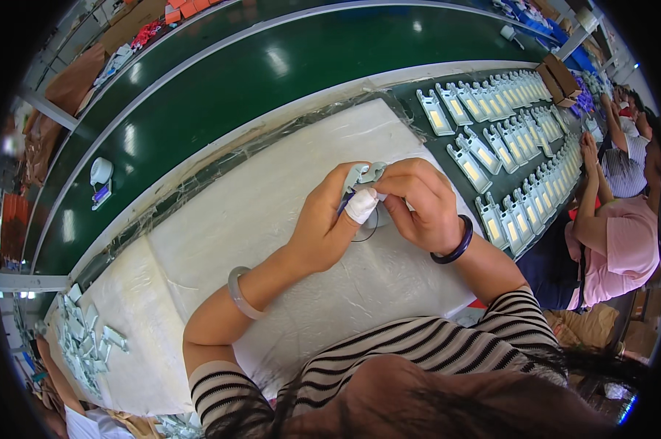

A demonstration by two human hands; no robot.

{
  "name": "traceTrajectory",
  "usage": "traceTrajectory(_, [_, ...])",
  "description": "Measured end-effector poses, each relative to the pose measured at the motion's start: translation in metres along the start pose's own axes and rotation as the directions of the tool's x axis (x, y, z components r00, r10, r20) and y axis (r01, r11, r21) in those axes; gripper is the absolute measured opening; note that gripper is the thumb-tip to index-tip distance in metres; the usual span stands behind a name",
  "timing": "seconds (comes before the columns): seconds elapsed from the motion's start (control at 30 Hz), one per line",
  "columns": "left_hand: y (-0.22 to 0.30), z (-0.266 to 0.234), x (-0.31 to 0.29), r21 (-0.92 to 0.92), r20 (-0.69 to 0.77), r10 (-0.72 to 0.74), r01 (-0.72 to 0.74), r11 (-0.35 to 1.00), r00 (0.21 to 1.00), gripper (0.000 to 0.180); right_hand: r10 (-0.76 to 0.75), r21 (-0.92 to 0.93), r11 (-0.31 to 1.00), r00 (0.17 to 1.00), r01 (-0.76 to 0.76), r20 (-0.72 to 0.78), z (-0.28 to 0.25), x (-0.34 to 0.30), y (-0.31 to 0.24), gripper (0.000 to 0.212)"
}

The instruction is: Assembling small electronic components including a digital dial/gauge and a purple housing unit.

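Head view. Both hands meet at frame centre over the white pad [272, 219]. Left hand [323, 223] pinches a small grey part [366, 174] from the left; its thumb wears a white wrap. Right hand [418, 205] is closed on the same part from the right, fingertips curled over it. A thin dark wire [366, 233] loops below the hands; where it ends I cannot tell.

Progress, judged: one part in hand, mid-work. At right, rows of grey pieces with pale centres [506, 139] lie in order on the dark mat, likely the finished lot. At lower left, a loose heap of pale pieces [85, 340], likely still to do.

Counts: one part held; one wire; laid-out pieces several dozen, in about three rows, too crowded to count exactly; heap roughly a score, overlapping. Two bracelets, one per wrist. Green belt [221, 88] above carries a white roll [101, 172].
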State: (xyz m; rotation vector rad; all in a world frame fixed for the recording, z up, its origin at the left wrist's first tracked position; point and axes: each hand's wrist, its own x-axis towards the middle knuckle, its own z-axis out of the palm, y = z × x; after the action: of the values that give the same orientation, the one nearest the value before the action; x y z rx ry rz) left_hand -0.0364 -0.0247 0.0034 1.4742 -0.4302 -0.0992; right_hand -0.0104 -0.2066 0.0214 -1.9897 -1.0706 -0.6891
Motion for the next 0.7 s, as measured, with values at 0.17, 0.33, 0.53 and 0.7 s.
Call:
traceTrajectory(0.17, [-0.0008,0.0017,0.0012,0.043,-0.01,0.028,-0.028,0.999,1.0,0.038,-0.022,-0.014,1.0,1.0,0.022,-0.001,-0.0007,0.001,0.0017,0.027])
traceTrajectory(0.33, [0.0001,0.0031,0.0018,0.073,-0.028,0.016,-0.014,0.997,0.999,0.037,-0.056,-0.031,0.998,0.998,0.056,0.006,-0.0012,0.0032,0.0017,0.027])
traceTrajectory(0.53, [-0.0031,0.0032,0.0007,0.116,-0.035,0.033,-0.028,0.993,0.999,0.036,-0.061,-0.023,0.998,0.998,0.061,-0.001,-0.0001,0.0016,0.0001,0.028])
traceTrajectory(0.7, [-0.0052,0.0029,0.0,0.176,-0.05,0.087,-0.076,0.981,0.995,0.032,-0.031,-0.01,0.999,0.999,0.031,-0.012,0.0041,-0.0009,-0.0008,0.028])
